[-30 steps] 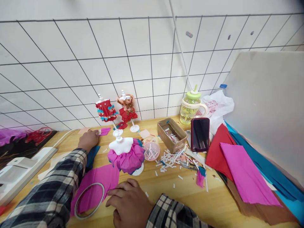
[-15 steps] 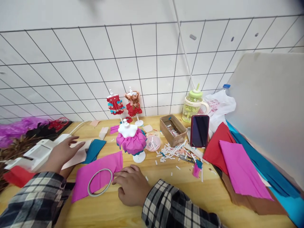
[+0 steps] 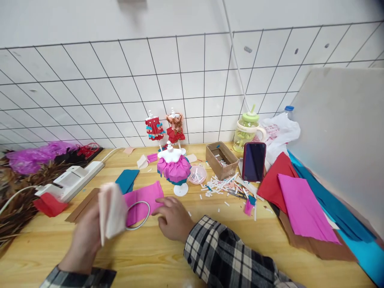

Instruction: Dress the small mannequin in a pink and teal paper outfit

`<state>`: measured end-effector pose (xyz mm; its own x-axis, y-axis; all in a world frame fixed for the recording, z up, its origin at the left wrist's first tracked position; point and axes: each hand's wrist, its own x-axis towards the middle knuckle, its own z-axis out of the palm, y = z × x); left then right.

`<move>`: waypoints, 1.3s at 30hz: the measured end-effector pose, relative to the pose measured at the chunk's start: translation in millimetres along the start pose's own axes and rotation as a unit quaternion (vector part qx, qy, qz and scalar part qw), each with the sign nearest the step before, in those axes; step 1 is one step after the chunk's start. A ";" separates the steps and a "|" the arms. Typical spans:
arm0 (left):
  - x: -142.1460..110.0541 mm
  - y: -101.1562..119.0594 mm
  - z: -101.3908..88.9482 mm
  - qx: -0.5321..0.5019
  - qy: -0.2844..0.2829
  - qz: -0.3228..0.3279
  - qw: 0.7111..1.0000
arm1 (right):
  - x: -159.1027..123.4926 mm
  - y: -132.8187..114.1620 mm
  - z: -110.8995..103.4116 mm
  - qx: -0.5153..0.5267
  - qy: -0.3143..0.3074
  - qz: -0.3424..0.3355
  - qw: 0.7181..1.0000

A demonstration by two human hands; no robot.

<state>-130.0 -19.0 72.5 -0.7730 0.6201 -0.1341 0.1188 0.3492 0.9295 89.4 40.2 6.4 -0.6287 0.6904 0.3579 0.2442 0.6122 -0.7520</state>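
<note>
My left hand (image 3: pixel 88 236) is closed round a folded piece of pale pink paper (image 3: pixel 113 210), lifted above the table and slightly blurred. My right hand (image 3: pixel 174 218) lies on the table, fingers loosely stretched, its fingertips at the right edge of a magenta crepe paper sheet (image 3: pixel 154 193). On that sheet lies a grey ring (image 3: pixel 147 216), between my two hands. Behind it is a folded teal paper (image 3: pixel 127 180). A small white dress form (image 3: pixel 174 162) in a magenta and teal paper skirt stands just beyond my right hand. Brown paper (image 3: pixel 85 204) lies left of my left hand.
Two more dressed forms (image 3: pixel 154 129) stand near the tiled wall. A cardboard box (image 3: pixel 222 166), pink dish (image 3: pixel 198 175), white paper scraps (image 3: pixel 222 184) and phone (image 3: pixel 254 162) are right of centre. Paper sheets (image 3: pixel 306 208) lie at right; a power strip (image 3: pixel 72 182) at left.
My left hand has picked up the pale pink paper from beside the power strip and brought it right and nearer. The right hand stays by the magenta sheet; the view has shifted slightly.
</note>
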 end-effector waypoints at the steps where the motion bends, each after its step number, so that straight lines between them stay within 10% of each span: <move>1: -13.5 -8.1 10.5 0.001 -0.094 -0.032 0.995 | -0.4 0.2 -1.0 0.027 0.026 0.018 0.999; 5: -32.8 -34.1 44.8 0.065 -0.270 0.064 0.958 | -6.9 -0.1 -6.2 0.130 0.048 0.059 0.989; 10: 16.7 -29.9 46.4 0.256 -0.267 0.248 0.895 | -15.5 -4.1 -11.9 0.046 0.012 0.059 0.997; 15: 12.9 -10.9 38.2 0.205 -0.237 0.233 0.921 | -24.4 -3.0 -10.7 0.066 0.021 0.063 0.996; 20: -41.0 -11.6 50.1 0.065 -0.356 0.153 0.920 | -30.2 -0.7 -8.7 0.235 0.013 0.079 0.969; 24: -47.5 -22.6 56.2 0.042 -0.309 0.156 0.937 | -25.9 -2.8 -30.2 0.020 0.030 0.048 0.998; 28: -39.1 -35.4 53.7 0.027 -0.256 0.187 0.948 | -21.3 4.4 -54.4 -0.238 -0.030 0.088 0.967; 39: -42.0 -60.3 64.9 0.015 -0.208 0.151 0.966 | 7.2 32.8 -37.7 -0.327 -0.014 0.090 0.941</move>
<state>-64.3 -20.5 -0.2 -0.3830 0.9237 0.0095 0.3234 0.1244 0.9381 120.7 79.7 5.2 -0.5500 0.8012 0.2356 0.7453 0.5982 -0.2944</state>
